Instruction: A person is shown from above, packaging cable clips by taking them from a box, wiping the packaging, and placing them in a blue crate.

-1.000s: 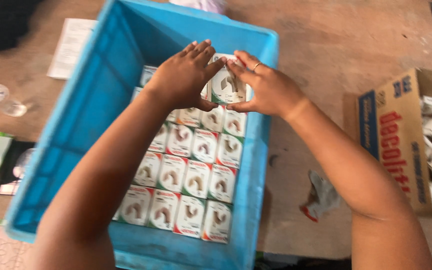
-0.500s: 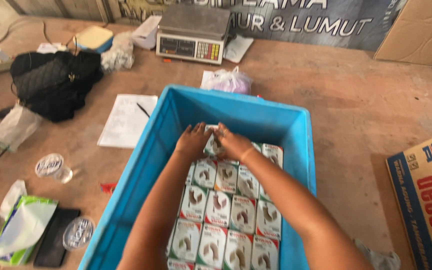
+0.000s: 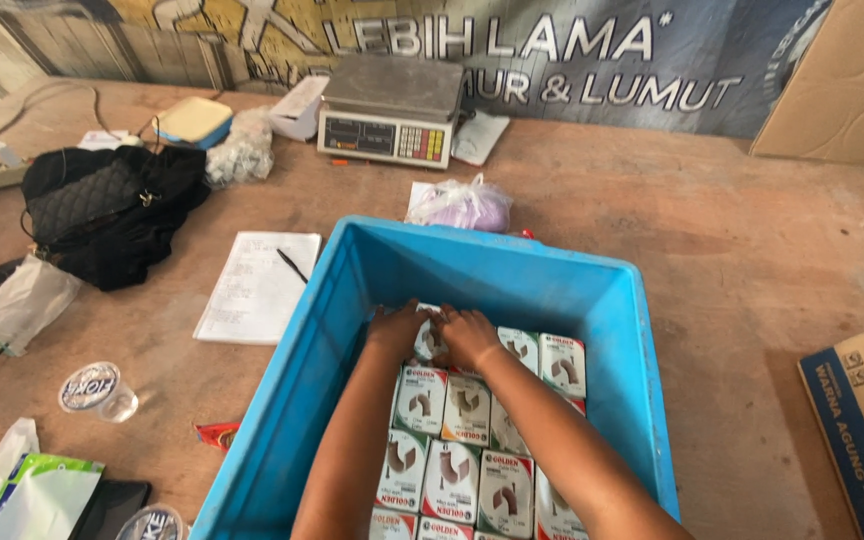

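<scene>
Brown worktable [image 3: 712, 240] fills the view, a weighing scale [image 3: 392, 110] at its far edge; a blue crate [image 3: 492, 280] sits on it, packed with rows of small boxes [image 3: 452, 470]; both forearms reach forward into it, left hand [image 3: 397, 328] and right hand [image 3: 467, 335] side by side, fingers curled onto one small box [image 3: 428, 340] in the far row.

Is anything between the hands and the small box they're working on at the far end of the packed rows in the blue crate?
Nothing visible. The left hand and right hand rest directly on the small box, inside the blue crate.
</scene>
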